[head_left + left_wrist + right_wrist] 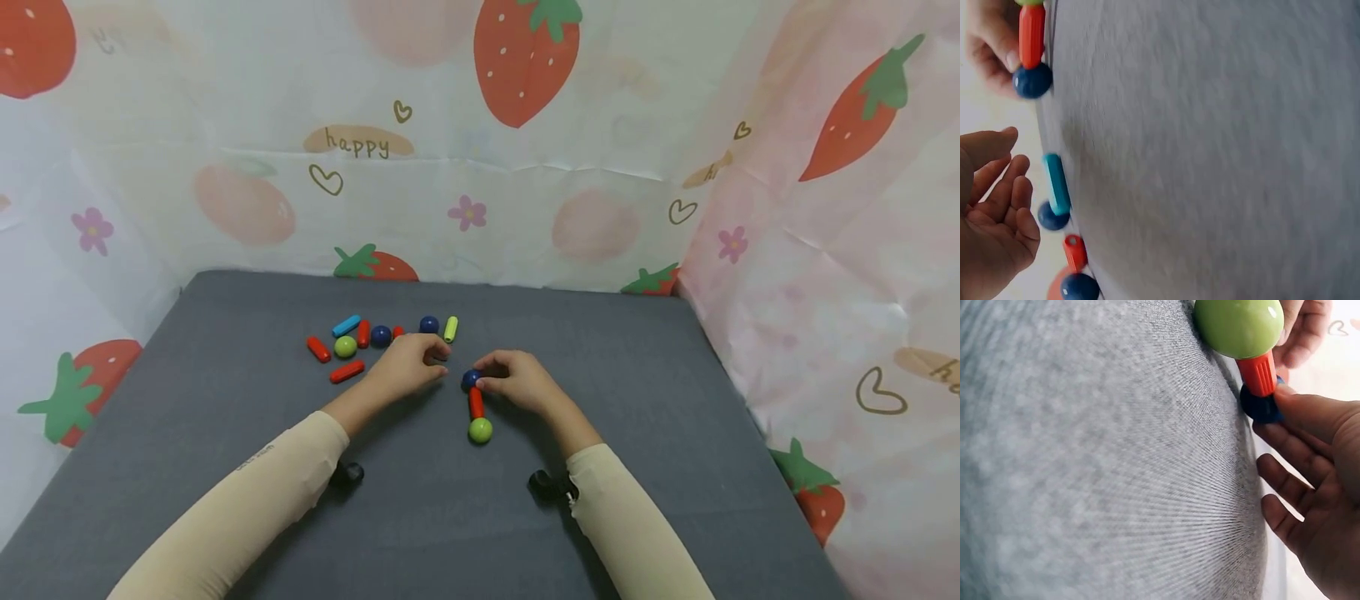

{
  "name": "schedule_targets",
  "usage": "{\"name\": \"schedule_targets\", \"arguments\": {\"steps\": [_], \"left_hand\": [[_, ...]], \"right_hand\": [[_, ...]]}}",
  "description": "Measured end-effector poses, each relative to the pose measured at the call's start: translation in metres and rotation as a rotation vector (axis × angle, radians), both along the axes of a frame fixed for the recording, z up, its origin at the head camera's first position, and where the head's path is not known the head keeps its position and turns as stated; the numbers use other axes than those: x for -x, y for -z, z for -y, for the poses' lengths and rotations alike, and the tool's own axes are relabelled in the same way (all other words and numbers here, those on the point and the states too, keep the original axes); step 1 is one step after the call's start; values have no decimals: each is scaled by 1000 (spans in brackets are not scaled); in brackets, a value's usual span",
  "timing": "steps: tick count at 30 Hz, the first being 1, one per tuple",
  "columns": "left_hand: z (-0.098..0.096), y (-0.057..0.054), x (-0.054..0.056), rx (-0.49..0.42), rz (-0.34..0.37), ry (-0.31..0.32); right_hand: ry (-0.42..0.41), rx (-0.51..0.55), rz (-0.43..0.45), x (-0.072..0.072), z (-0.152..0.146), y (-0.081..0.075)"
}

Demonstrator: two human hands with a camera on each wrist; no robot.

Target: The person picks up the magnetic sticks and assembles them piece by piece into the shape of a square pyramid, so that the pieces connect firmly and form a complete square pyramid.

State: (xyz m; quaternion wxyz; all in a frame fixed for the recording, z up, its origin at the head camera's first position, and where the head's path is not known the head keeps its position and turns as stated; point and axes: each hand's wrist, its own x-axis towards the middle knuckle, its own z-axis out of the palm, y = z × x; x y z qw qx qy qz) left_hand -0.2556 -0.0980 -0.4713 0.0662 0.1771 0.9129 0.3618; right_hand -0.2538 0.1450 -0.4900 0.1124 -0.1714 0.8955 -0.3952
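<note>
A blue ball [471, 380], a red rod [476, 403] and a green ball [481, 430] stand end to end in a line on the grey cloth. My right hand [519, 382] pinches the blue ball at the far end between thumb and fingertips; the right wrist view shows the thumb beside the joint of red rod [1259, 375] and ball. To the left, my left hand [409, 365] holds nothing, its fingers loosely bent above the cloth. Just beyond it lie a yellow-green rod [451, 329] and another blue ball [429, 324]. A red piece is partly hidden behind that hand.
Loose pieces lie at the back left: red rods [347, 372], a light blue rod [347, 325], a green ball [346, 347] and a blue ball [381, 336]. A strawberry-patterned curtain [465, 167] borders the grey tabletop [630, 517] at the back and sides.
</note>
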Motion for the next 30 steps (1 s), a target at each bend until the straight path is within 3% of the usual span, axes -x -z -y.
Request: {"name": "schedule_targets", "arguments": {"steps": [12, 23, 30], "left_hand": [[21, 4, 18, 153, -101, -92], [22, 7, 33, 204, -87, -66], [19, 10, 36, 261, -80, -54]], "right_hand": [[19, 5, 23, -1, -2, 1], [20, 12, 22, -2, -2, 4], [20, 18, 31, -2, -2, 2]]}}
